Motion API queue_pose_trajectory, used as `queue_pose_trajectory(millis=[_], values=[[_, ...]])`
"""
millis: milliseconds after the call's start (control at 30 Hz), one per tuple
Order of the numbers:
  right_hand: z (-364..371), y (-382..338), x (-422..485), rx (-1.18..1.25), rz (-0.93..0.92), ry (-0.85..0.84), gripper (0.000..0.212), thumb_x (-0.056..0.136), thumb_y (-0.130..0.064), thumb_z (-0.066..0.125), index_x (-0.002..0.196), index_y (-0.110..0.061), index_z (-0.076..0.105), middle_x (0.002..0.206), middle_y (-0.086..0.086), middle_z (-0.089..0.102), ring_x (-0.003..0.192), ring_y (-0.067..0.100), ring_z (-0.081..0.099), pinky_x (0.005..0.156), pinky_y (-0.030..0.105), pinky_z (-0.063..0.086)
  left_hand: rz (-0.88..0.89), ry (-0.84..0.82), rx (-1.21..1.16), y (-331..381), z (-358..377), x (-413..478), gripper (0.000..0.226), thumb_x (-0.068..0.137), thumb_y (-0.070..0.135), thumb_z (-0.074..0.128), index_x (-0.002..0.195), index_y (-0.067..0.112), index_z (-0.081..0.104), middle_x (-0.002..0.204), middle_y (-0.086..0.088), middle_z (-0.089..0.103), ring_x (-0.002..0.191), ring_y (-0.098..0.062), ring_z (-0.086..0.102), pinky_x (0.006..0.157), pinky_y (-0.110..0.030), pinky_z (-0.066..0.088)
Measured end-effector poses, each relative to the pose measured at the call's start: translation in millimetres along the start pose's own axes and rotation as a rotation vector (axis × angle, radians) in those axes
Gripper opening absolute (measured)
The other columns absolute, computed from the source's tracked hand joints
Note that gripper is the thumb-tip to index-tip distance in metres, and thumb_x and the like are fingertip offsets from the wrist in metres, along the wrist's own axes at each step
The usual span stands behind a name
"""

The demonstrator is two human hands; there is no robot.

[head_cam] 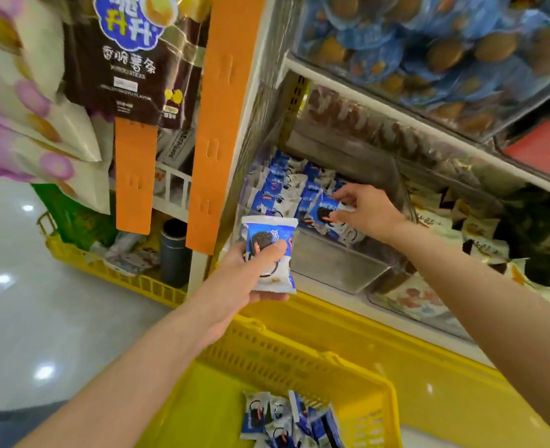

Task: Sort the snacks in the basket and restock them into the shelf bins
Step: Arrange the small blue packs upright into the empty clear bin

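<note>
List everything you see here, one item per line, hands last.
bin packets: many, blue and white, in the clear bin
basket packets: several, blue and white, in the near yellow basket
far basket: one, yellow, on the floor at left
orange strips: two, orange, hanging beside the shelf
chip bag: one, brown, hanging top left
left hand: one, grips a cookie packet in front of the bin
right hand: one, pinches a second packet over the bin

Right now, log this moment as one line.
left hand: holds blue-and-white cookie packet | right hand: pinches matching packet at clear shelf bin | yellow plastic basket: more packets
</note>
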State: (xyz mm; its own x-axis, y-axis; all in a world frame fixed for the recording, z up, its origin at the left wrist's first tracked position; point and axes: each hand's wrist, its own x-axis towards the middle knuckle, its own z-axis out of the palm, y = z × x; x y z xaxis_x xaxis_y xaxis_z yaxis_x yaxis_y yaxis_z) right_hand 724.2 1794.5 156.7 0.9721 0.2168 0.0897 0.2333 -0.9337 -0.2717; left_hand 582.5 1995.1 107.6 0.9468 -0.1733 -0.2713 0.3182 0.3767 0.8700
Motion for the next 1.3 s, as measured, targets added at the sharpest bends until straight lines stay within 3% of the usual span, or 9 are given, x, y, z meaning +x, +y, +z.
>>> queue_pose_trajectory(millis=[167,467,567,633,767,833,900,1100,1300], values=[[35.7,3.1,37.1,-0.115,0.002,-0.188,0.04,0.08,-0.022,0.073,0.116,-0.013,0.057,0.119,0.007,0.06,0.109,0.021,0.056,0.089,0.028,0.042,0.007,0.003,0.015,9.6,-9.9,9.9,0.045,0.082,0.032,0.062,0.124,0.022,0.051,0.108,-0.009,0.067,0.088,-0.025,0.068,0.074,-0.041,0.059],[36.5,1.5,30.6,-0.101,-0.026,-0.062,0.046,0.081,-0.025,0.072,0.123,-0.016,0.054,0.128,0.007,0.051,0.116,0.022,0.049,0.097,0.032,0.042,-0.003,-0.024,0.014,8.3,-13.8,17.2,0.05,0.072,0.036,0.067,0.118,0.02,0.055,0.093,-0.006,0.071,0.072,-0.017,0.069,0.059,-0.032,0.058],[23.7,-22.8,2.7,0.15,-0.052,0.181,0.03,0.089,-0.025,0.061,0.117,-0.018,0.055,0.116,0.003,0.055,0.097,0.006,0.055,0.083,0.019,0.043,-0.011,-0.035,0.042,6.3,-11.1,14.2,0.056,0.069,0.04,0.066,0.119,0.019,0.054,0.096,-0.008,0.07,0.068,-0.015,0.069,0.052,-0.026,0.055],[16.2,-41.7,-25.9,0.335,-0.081,0.219,0.014,0.093,-0.026,0.055,0.106,-0.024,0.055,0.099,-0.007,0.058,0.076,-0.005,0.053,0.068,0.008,0.041,-0.003,-0.035,0.049,5.9,-9.0,11.1,0.062,0.065,0.045,0.064,0.12,0.019,0.053,0.098,-0.009,0.071,0.073,-0.019,0.07,0.049,-0.024,0.054],[11.0,-67.2,-86.8,0.553,-0.024,-0.008,0.024,0.09,-0.037,0.051,0.114,-0.031,0.05,0.095,-0.015,0.058,0.083,0.001,0.059,0.073,0.019,0.051,0.01,-0.053,0.105,5.6,-3.8,2.8,0.068,0.063,0.054,0.059,0.123,0.022,0.051,0.107,-0.01,0.068,0.087,-0.024,0.068,0.046,-0.022,0.049],[13.6,-72.2,-105.4,0.659,0.053,-0.155,0.03,0.089,-0.037,0.053,0.117,-0.026,0.052,0.094,-0.012,0.06,0.081,0.0,0.062,0.071,0.021,0.055,0.021,-0.068,0.108,3.1,-1.1,-0.6,0.06,0.071,0.052,0.056,0.123,0.023,0.049,0.106,-0.007,0.069,0.087,-0.024,0.068,0.053,-0.025,0.052],[18.2,-75.8,-116.5,0.738,0.085,-0.237,0.018,0.09,-0.029,0.056,0.107,-0.024,0.058,0.087,-0.009,0.062,0.07,-0.004,0.061,0.066,0.018,0.055,0.032,-0.07,0.117,-0.6,1.6,-3.0,0.051,0.082,0.048,0.053,0.125,0.023,0.044,0.105,-0.007,0.07,0.088,-0.026,0.069,0.063,-0.029,0.054],[31.4,-76.9,-131.8,0.728,0.144,-0.285,0.011,0.086,-0.028,0.064,0.096,-0.025,0.066,0.08,-0.004,0.063,0.061,-0.003,0.054,0.057,0.011,0.044,0.013,-0.028,0.228,-8.6,5.2,-7.6,0.053,0.088,0.048,0.046,0.132,0.023,0.031,0.125,-0.006,0.054,0.088,-0.012,0.066,0.053,-0.016,0.053],[-7.3,-63.3,-102.3,0.607,0.09,-0.036,0.007,0.086,-0.031,0.062,0.091,-0.034,0.066,0.09,-0.012,0.068,0.068,-0.003,0.061,0.054,0.009,0.046,0.052,0.085,0.156,-5.2,-2.8,1.4,0.033,0.095,0.034,0.044,0.124,0.019,0.035,0.104,-0.005,0.06,0.073,-0.013,0.065,0.051,-0.023,0.056]])
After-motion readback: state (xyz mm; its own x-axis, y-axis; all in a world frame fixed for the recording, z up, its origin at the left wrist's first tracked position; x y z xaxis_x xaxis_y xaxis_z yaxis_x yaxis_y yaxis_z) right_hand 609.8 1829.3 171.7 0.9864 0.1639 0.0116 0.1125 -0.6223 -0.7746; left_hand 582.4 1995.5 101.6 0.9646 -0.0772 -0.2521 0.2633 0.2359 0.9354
